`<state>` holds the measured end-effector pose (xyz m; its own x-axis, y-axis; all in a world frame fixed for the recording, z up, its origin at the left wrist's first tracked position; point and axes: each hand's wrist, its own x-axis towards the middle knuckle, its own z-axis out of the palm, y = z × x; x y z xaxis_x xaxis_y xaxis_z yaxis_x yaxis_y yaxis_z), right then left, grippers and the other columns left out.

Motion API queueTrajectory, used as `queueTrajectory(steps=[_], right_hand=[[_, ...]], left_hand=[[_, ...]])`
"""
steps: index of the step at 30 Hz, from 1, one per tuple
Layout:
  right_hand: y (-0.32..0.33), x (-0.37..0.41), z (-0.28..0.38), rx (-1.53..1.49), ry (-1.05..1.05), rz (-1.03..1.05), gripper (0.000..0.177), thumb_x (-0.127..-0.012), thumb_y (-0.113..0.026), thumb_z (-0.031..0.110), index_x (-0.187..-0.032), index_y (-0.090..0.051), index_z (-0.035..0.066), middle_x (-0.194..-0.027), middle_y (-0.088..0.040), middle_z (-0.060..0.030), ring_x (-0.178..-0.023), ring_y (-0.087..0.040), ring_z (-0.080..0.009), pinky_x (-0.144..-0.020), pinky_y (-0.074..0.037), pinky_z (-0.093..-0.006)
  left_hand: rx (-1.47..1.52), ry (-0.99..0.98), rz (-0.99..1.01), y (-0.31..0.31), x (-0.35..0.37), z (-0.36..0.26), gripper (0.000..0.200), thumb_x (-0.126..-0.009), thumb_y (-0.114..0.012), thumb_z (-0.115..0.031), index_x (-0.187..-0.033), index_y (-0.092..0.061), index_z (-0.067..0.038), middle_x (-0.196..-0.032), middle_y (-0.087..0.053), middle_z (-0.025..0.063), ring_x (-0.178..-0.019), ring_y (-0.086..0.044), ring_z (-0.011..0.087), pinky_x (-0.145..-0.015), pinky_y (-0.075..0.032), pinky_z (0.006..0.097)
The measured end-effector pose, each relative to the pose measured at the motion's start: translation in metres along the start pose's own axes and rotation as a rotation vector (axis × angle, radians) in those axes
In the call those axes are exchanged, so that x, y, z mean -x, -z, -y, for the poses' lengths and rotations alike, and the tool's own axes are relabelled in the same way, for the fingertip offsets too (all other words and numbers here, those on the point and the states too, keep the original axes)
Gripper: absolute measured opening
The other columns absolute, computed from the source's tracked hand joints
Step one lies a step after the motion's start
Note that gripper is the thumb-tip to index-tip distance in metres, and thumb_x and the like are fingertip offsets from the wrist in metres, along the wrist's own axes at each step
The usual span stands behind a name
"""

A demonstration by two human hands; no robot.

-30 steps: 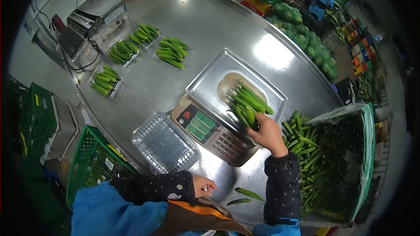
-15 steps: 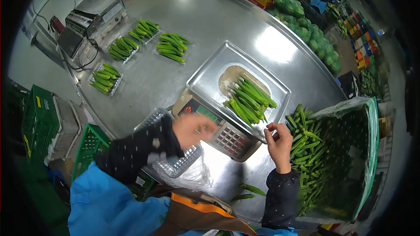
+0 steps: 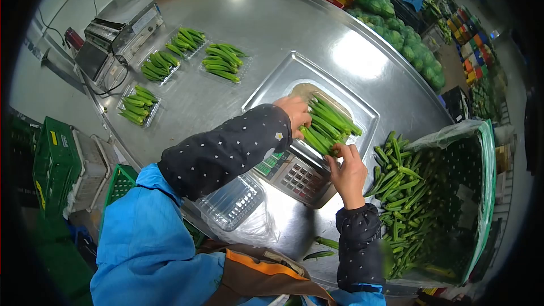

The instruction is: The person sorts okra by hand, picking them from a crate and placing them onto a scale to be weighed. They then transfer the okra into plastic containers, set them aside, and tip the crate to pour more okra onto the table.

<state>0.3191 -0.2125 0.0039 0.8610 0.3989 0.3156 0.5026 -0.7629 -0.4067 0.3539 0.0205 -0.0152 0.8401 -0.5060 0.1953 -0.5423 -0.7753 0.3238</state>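
Okra bundle: I have it on the scale's metal pan (image 3: 272, 93), the okra bundle (image 3: 330, 122) lying between my two hands.
Long axis: I see the pods run slantwise, from the pan's far left toward its near right.
Left hand: my left hand (image 3: 294, 114) reaches over the scale (image 3: 298, 180) to the bundle's left side, fingers against the pods; I cannot tell how firmly they close, since the palm is turned away.
Right hand: my right hand (image 3: 349, 174) sits at the bundle's near edge, thumb and fingers parted, not wrapped round the pods.
Nearer hand: neither, as I judge it; both are right at the bundle.
Clear tray: I find the clear plastic tray (image 3: 233, 201) below my left sleeve.
Loose okra: the heap of okra (image 3: 399, 192) lies to my right.
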Motion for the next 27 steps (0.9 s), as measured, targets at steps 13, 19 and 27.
queueTrajectory(steps=[13,19,27], right_hand=[[-0.028,0.010,-0.105,-0.503,-0.563,0.109,0.030,-0.081,-0.059,0.007,-0.108,-0.050,-0.004,-0.065,-0.060,-0.0087,-0.039,-0.049,-0.0134,-0.037,-0.037,-0.0266],[-0.028,-0.031,-0.012,-0.580,-0.320,0.151,0.028,-0.082,-0.056,0.005,-0.106,-0.046,-0.004,-0.063,-0.058,-0.0086,-0.038,-0.048,-0.0113,-0.035,-0.034,-0.0235],[-0.156,-0.107,0.177,-0.897,-0.491,0.499,0.031,-0.086,-0.053,0.004,-0.110,-0.034,0.002,-0.068,-0.054,-0.0112,-0.045,-0.057,-0.0208,-0.036,-0.046,-0.0312]], left_hand=[[1.411,0.714,0.203,-0.092,0.007,0.087,0.050,-0.074,-0.068,-0.016,-0.117,-0.052,0.005,-0.075,-0.065,0.0144,-0.061,-0.064,0.0216,-0.056,-0.053,0.0323],[0.760,0.768,-0.309,-0.056,0.066,0.122,0.045,-0.074,-0.066,-0.012,-0.115,-0.054,0.004,-0.080,-0.065,0.0123,-0.061,-0.064,0.0203,-0.056,-0.053,0.0324],[0.629,0.828,-0.261,0.096,0.268,0.242,0.054,-0.071,-0.067,-0.017,-0.120,-0.054,0.001,-0.100,-0.064,0.0158,-0.090,-0.063,0.0233,-0.081,-0.050,0.0333]])
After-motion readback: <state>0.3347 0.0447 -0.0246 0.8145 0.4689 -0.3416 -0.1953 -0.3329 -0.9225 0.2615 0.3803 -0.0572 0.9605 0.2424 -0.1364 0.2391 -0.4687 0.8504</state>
